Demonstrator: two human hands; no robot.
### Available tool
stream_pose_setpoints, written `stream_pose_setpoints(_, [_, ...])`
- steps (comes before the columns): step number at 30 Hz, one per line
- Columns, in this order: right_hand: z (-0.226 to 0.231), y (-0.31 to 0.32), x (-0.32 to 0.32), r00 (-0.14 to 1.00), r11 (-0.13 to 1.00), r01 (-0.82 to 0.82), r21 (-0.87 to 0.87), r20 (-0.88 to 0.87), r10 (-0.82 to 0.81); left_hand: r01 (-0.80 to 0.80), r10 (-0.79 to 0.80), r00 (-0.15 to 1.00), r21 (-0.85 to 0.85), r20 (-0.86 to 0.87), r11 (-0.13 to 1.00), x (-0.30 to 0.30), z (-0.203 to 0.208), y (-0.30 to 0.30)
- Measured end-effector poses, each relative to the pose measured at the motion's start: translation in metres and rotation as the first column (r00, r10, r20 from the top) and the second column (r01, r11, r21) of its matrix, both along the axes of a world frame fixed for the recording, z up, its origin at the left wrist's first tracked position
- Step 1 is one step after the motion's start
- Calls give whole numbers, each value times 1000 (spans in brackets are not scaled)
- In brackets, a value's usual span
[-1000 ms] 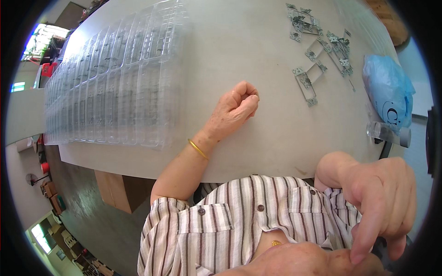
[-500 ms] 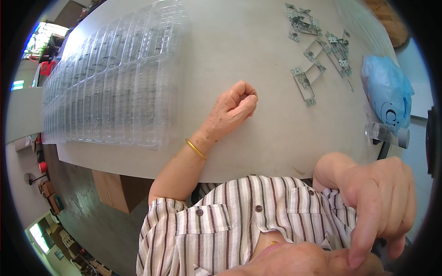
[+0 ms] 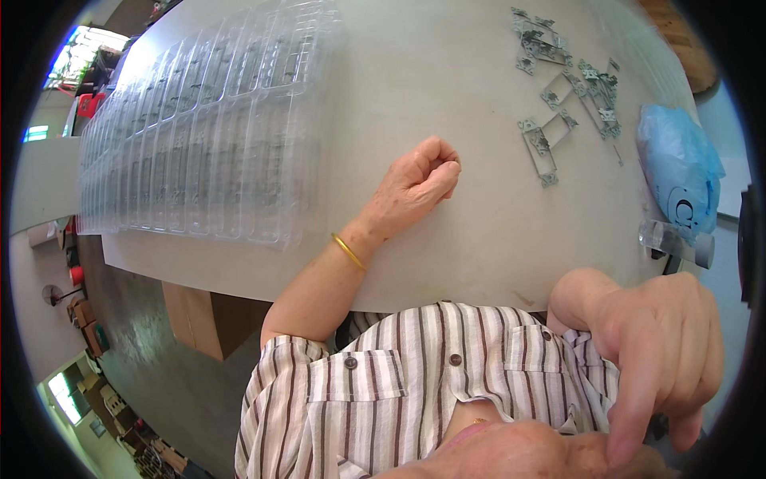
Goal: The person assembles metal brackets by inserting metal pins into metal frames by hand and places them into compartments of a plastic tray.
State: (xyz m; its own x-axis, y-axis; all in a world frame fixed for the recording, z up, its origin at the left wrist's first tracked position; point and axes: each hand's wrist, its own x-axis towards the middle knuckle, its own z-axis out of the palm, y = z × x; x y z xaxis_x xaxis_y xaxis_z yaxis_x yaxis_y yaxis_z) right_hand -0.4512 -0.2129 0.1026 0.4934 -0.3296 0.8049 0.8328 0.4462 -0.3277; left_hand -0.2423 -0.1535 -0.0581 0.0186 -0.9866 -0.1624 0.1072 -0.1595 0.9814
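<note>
My left hand [image 3: 421, 177] rests over the middle of the table, curled into a loose fist; nothing shows in it. A gold bangle [image 3: 349, 251] circles that wrist. My right hand [image 3: 662, 347] is raised close to the camera at the lower right, its fingers bent downward and pressed together, with no object seen in it. To the left of my left hand lies a stack of clear plastic trays [image 3: 199, 136] with long compartments. Several small grey metal frame pieces [image 3: 546, 136] lie loosely grouped at the far right of the table, apart from both hands.
A blue plastic bag [image 3: 678, 168] sits at the table's right edge, beside a clear bottle [image 3: 670, 238] on its side. Below the table's left front stands a cardboard box [image 3: 195, 319]. Clear plastic film [image 3: 630, 48] lies at the far right edge.
The whole view has shifted slightly, so the table and its things appear a little farther right. Both hands keep much the same pose.
</note>
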Motion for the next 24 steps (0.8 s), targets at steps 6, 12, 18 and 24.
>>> stream_pose_setpoints(6, [2,0,4,1000,1000,13,10,-9,-13,2,-1,999,25,-41,1000,0,-1,0])
stream_pose_setpoints(12, [3,-4,22,995,996,-88,18,-40,89,1,1,999,44,-40,999,0,1,1])
stream_pose_setpoints(18, [-5,1,0,999,1000,23,16,-49,-22,7,-7,1000,58,-1,998,0,-1,2])
stream_pose_setpoints(24, [-4,2,3,997,1000,4,16,-83,-3,4,-4,999,10,-45,1000,-1,-2,-1])
